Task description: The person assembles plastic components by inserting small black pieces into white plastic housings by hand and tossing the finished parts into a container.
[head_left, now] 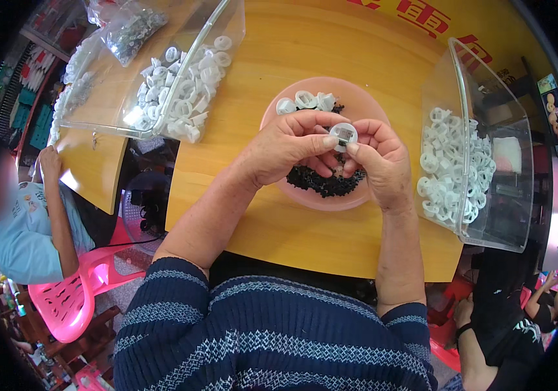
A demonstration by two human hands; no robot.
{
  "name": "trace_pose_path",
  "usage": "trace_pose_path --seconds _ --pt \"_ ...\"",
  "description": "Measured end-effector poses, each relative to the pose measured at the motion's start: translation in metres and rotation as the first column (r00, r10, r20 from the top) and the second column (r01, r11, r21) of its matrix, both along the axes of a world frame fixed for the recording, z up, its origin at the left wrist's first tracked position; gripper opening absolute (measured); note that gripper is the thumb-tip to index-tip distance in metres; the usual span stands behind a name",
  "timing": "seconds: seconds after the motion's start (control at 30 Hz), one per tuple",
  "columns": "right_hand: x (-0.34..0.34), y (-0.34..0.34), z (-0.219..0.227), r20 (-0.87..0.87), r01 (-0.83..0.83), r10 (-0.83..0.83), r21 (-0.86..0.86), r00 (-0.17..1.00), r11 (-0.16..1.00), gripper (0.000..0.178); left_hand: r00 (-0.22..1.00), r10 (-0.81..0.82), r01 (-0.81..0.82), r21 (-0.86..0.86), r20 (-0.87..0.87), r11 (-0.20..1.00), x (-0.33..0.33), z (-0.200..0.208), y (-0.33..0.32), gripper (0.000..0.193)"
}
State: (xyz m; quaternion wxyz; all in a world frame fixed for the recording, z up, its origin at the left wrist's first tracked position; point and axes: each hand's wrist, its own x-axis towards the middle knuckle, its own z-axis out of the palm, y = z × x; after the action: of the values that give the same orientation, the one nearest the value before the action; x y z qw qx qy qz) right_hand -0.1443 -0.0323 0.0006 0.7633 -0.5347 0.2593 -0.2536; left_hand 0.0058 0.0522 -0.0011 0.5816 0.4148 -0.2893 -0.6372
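Observation:
Between both hands I hold a small round white plastic part (pixel 343 133) with a dark bit at its lower edge. My left hand (pixel 298 143) pinches it from the left with thumb and fingers. From the right, my right hand (pixel 380 156) grips its edge, the thumb against the dark bit. Both are raised over a round pink plate (pixel 279 94). Several white plastic parts (pixel 305 100) sit at the plate's far side, and a heap of small black pieces (pixel 324 184) lies nearer me, partly hidden by my hands.
A clear plastic bin (pixel 188 65) with white parts stands at the left, another clear bin (pixel 497 208) with white parts at the right. A bag of small metal pieces (pixel 129 39) lies far left. Other people sit left and right, one near a pink chair (pixel 70 309).

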Motion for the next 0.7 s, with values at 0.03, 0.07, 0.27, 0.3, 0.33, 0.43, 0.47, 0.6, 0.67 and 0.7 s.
trace_pose_path --seconds 0.03,0.07,0.27,0.3,0.33,0.43,0.47,0.6,0.67,0.7 --pt "0.0 0.0 0.0 0.002 0.0 0.0 -0.004 1.0 1.0 0.016 1.0 0.007 -0.007 -0.028 -0.024 1.0 0.0 -0.003 0.0 0.03" --pt "0.001 0.001 -0.001 0.009 0.007 -0.007 0.037 1.0 0.999 0.018 1.0 0.006 -0.007 -0.032 -0.022 0.999 -0.001 -0.003 -0.001 0.03" --pt "0.007 0.006 -0.013 0.023 0.191 -0.218 -0.577 0.976 0.794 0.016 0.982 0.178 -0.179 -0.01 -0.063 0.984 -0.002 -0.009 -0.003 0.026" --pt "0.007 0.004 -0.013 0.057 0.178 -0.271 -0.876 0.961 0.448 0.014 0.982 0.182 -0.183 -0.016 -0.052 0.983 -0.002 -0.01 -0.004 0.026" --pt "0.008 0.009 -0.009 0.05 0.192 -0.288 -0.848 0.956 0.493 0.008 0.982 0.187 -0.188 -0.022 -0.042 0.982 -0.002 -0.01 -0.004 0.026" --pt "0.007 0.006 -0.011 0.019 0.148 -0.272 -0.875 0.962 0.46 0.007 0.99 0.135 -0.136 -0.031 -0.031 0.99 -0.001 -0.012 -0.005 0.025" --pt "0.007 0.006 -0.011 0.018 0.146 -0.272 -0.875 0.962 0.461 0.007 0.99 0.136 -0.137 -0.03 -0.032 0.99 -0.002 -0.012 -0.005 0.025" --pt "0.009 0.008 -0.01 0.06 0.171 -0.285 -0.909 0.957 0.38 0.004 0.991 0.132 -0.132 -0.026 -0.033 0.991 -0.003 -0.008 -0.004 0.025" --pt "0.009 0.009 -0.01 0.073 0.176 -0.293 -0.922 0.953 0.344 0.004 0.991 0.127 -0.128 0.0 -0.046 0.992 -0.001 -0.009 -0.004 0.025" --pt "0.009 0.008 -0.008 0.085 0.199 -0.302 -0.908 0.95 0.369 0.004 0.985 0.134 -0.134 0.012 -0.106 0.991 0.002 -0.01 -0.003 0.024"
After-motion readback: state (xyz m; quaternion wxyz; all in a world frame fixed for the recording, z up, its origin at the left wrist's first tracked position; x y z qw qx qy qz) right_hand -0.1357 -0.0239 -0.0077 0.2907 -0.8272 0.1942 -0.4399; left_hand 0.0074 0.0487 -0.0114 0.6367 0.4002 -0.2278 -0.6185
